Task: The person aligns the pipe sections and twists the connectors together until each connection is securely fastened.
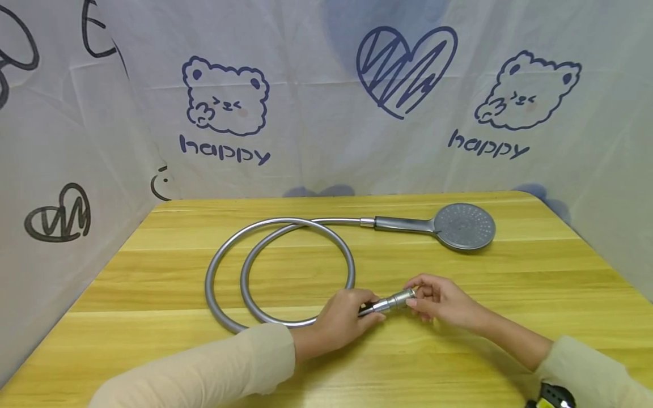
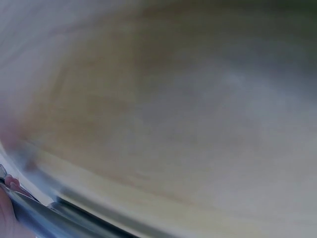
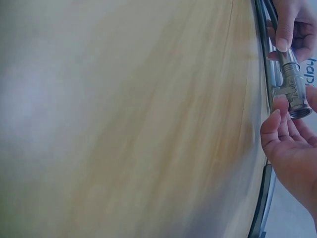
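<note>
My left hand grips the end of a grey shower hose near the middle front of the table. A short silver metal fitting sits on that hose end and points right. The thumb and fingers of my right hand pinch its outer end. The right wrist view shows the fitting closer, with threads near the left hand and a round open mouth by the right fingers. Behind the hands lies a grey handheld shower head, its handle joined to the hose's other end.
The hose lies in wide loops on the left half of the wooden table. A white cloth with bear and heart drawings hangs at the back and sides. A black-and-yellow device shows by the right sleeve.
</note>
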Demonstrator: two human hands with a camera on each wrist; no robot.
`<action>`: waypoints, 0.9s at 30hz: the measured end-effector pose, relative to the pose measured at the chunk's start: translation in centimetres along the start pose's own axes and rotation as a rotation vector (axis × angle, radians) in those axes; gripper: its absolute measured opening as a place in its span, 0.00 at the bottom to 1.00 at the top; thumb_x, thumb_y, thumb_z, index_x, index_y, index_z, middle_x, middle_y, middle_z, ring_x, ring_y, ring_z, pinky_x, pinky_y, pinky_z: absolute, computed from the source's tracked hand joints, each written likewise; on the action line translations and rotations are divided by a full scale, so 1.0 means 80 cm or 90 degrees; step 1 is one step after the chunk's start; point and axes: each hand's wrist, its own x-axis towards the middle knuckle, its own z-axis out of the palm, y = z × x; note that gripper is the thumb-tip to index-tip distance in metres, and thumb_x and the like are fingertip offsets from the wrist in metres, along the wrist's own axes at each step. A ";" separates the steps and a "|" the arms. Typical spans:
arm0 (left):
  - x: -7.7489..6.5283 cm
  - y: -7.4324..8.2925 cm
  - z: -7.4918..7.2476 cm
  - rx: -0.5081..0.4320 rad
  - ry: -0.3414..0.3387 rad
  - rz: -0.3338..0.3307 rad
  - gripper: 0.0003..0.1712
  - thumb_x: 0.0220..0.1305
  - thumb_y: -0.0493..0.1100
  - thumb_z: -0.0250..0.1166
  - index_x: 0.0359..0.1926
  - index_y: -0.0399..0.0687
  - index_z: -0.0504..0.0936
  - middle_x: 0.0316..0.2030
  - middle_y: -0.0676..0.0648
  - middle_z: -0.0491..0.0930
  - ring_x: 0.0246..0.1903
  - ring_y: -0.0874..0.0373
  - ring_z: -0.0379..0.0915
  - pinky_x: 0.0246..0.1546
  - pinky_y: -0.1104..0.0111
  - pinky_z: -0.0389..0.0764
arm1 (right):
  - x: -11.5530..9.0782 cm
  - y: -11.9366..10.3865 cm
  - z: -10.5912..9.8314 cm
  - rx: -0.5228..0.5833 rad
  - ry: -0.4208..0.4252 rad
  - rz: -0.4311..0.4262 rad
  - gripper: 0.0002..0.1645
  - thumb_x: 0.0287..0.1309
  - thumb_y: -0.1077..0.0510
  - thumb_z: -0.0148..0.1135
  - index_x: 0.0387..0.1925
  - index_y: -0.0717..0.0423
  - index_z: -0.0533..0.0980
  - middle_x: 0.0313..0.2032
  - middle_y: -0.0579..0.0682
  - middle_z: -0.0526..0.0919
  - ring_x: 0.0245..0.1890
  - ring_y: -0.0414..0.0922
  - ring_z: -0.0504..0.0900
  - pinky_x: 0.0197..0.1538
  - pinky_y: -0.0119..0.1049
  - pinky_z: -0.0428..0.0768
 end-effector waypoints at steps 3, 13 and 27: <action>0.000 0.000 0.000 -0.005 0.008 0.011 0.11 0.56 0.44 0.67 0.38 0.43 0.83 0.32 0.49 0.84 0.26 0.69 0.72 0.27 0.82 0.72 | -0.001 0.002 -0.002 0.010 -0.014 -0.018 0.21 0.60 0.65 0.55 0.50 0.77 0.64 0.27 0.60 0.76 0.21 0.37 0.76 0.23 0.32 0.77; 0.000 0.000 -0.001 0.000 0.003 0.009 0.11 0.55 0.45 0.68 0.38 0.43 0.83 0.31 0.49 0.84 0.26 0.70 0.70 0.26 0.82 0.71 | -0.002 0.005 -0.001 -0.035 0.000 -0.043 0.16 0.60 0.65 0.55 0.47 0.74 0.68 0.28 0.59 0.77 0.22 0.36 0.75 0.23 0.31 0.77; 0.001 0.000 -0.001 0.001 -0.007 -0.007 0.12 0.56 0.46 0.67 0.38 0.44 0.83 0.32 0.50 0.84 0.26 0.70 0.71 0.27 0.83 0.71 | -0.002 -0.003 -0.002 -0.040 0.032 -0.028 0.19 0.57 0.66 0.58 0.46 0.77 0.69 0.36 0.64 0.78 0.32 0.34 0.77 0.34 0.29 0.80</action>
